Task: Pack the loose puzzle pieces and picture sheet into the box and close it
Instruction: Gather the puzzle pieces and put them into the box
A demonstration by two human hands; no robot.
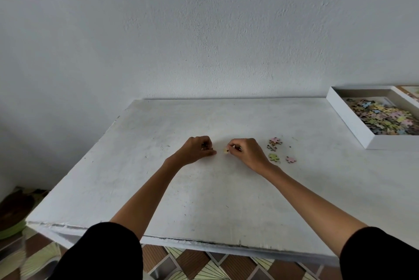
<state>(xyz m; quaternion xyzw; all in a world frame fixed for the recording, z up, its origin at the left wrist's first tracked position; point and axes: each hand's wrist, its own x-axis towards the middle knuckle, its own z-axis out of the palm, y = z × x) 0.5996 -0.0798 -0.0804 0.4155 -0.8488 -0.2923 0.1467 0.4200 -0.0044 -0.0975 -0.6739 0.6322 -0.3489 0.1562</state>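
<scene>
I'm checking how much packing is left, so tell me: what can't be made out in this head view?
- Left hand: curled shut; its own fingers hide whatever it holds.
- Right hand: pinches a yellowish piece, too small to read.
- Box: cut off by the right edge, so its fill is unclear.
- Object behind the box: mostly out of frame; lid or picture sheet, can't tell.
- Loose pieces: overlapping, count uncertain.

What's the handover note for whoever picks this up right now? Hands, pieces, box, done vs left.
Left hand: curled shut on the table, apparently holding gathered pieces.
Right hand: pinching a yellow piece off the table.
Loose pieces: a few still on the table right of the right hand.
Box: open at far right, already holding most pieces.
Left: drop in the remaining pieces, add the picture sheet, close the box. Sheet and lid not clearly identifiable.
</scene>
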